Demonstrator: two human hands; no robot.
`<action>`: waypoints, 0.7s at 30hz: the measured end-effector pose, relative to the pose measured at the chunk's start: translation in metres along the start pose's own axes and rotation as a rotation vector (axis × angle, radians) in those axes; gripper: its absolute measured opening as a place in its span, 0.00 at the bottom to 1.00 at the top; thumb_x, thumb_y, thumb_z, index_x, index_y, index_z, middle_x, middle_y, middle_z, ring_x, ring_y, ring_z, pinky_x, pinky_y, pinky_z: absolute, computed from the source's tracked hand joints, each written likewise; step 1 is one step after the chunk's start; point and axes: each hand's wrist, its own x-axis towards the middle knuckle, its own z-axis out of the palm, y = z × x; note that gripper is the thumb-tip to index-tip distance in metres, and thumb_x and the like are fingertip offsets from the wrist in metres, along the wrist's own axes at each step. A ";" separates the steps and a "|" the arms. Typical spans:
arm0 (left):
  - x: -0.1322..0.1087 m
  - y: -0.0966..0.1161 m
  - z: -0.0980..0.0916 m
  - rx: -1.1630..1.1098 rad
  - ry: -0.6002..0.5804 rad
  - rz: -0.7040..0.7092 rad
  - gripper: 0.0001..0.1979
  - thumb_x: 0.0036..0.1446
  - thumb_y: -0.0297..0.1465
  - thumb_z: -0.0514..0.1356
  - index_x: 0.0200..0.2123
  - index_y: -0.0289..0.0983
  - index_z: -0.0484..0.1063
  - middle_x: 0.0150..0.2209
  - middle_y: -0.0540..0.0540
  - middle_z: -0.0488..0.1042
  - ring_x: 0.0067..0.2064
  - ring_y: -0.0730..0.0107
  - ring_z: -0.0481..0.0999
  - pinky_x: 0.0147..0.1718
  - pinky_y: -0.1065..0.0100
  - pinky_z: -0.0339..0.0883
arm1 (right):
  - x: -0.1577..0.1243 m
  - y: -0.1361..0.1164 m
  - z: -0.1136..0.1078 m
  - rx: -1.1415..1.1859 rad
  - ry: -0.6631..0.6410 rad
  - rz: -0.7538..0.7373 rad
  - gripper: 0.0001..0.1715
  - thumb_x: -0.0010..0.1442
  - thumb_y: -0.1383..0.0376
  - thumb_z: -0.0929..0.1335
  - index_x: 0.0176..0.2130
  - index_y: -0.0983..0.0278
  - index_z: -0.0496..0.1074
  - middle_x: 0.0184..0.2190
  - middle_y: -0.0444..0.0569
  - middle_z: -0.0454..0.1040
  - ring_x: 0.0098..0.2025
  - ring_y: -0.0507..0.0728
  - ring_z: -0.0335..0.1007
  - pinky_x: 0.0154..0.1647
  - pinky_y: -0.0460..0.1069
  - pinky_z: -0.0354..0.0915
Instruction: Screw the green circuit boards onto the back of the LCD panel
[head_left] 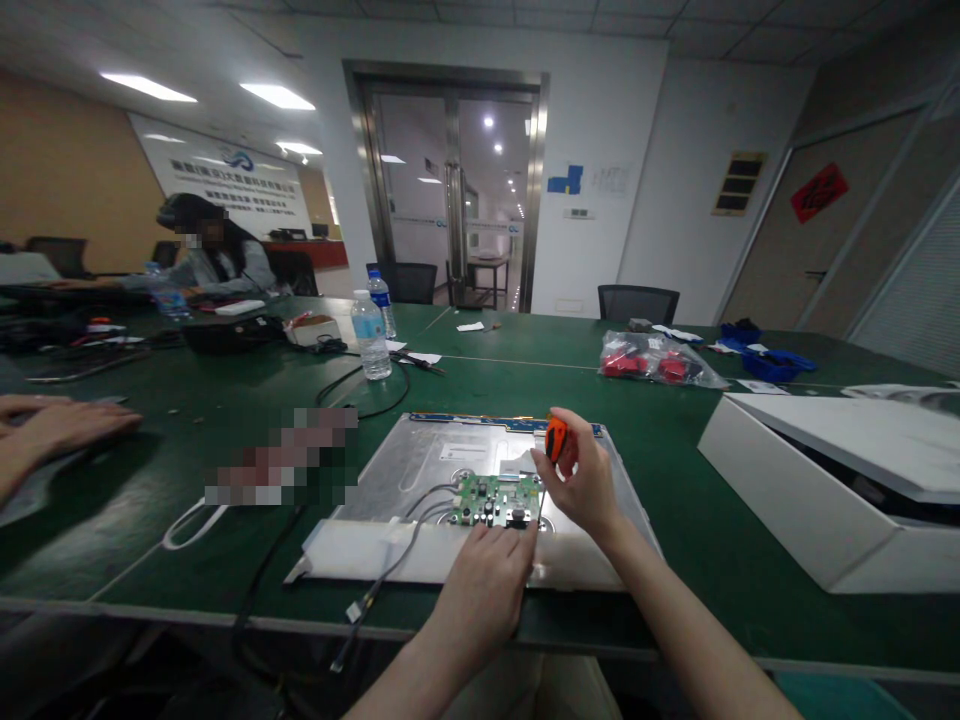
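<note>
Green circuit board (487, 492) sits on a flat metal panel (420, 450), which lies at the table's (667, 425) near edge. Right hand (585, 480) pinches an orange-black screwdriver (556, 440), shaft down by the board's near right corner. Left hand (491, 575) is at the board's near edge, fingers close together, index beside the shaft (can't tell if it's gripping anything). Cables (416, 530) run from the board's left toward the table's near edge. White box (806, 520) right of the panel; bagged red parts (656, 362) beyond its far right corner.
</note>
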 end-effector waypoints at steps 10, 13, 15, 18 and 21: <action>0.001 0.001 -0.002 0.006 -0.003 0.006 0.21 0.57 0.20 0.49 0.55 0.30 0.64 0.35 0.41 0.73 0.38 0.59 0.71 0.41 0.56 0.62 | -0.002 0.002 -0.002 0.105 -0.111 0.000 0.27 0.61 0.67 0.61 0.58 0.63 0.54 0.31 0.46 0.71 0.23 0.50 0.65 0.23 0.45 0.64; 0.000 0.001 -0.002 0.008 0.025 0.014 0.20 0.58 0.20 0.49 0.54 0.31 0.64 0.35 0.42 0.73 0.38 0.59 0.71 0.40 0.58 0.62 | -0.001 0.001 0.000 0.046 -0.059 -0.006 0.25 0.60 0.67 0.62 0.57 0.64 0.56 0.25 0.40 0.67 0.19 0.49 0.61 0.20 0.44 0.60; 0.000 0.001 -0.002 0.014 0.017 0.013 0.20 0.57 0.21 0.49 0.54 0.31 0.65 0.35 0.42 0.73 0.38 0.59 0.71 0.40 0.58 0.62 | 0.000 0.001 0.001 0.005 -0.017 -0.017 0.23 0.60 0.66 0.63 0.55 0.63 0.58 0.22 0.38 0.64 0.18 0.48 0.58 0.19 0.43 0.58; 0.000 0.000 -0.001 0.014 0.005 0.006 0.20 0.58 0.21 0.49 0.54 0.32 0.65 0.36 0.42 0.74 0.38 0.59 0.71 0.40 0.59 0.62 | 0.001 0.001 0.001 -0.021 0.004 -0.033 0.22 0.60 0.64 0.65 0.53 0.62 0.59 0.21 0.36 0.61 0.18 0.47 0.56 0.19 0.43 0.57; 0.000 0.000 0.000 0.008 0.033 0.006 0.20 0.58 0.21 0.49 0.54 0.32 0.65 0.36 0.42 0.74 0.38 0.59 0.71 0.40 0.58 0.62 | 0.000 0.001 0.000 -0.003 -0.033 -0.054 0.23 0.60 0.62 0.65 0.54 0.62 0.59 0.23 0.37 0.63 0.19 0.47 0.57 0.20 0.43 0.58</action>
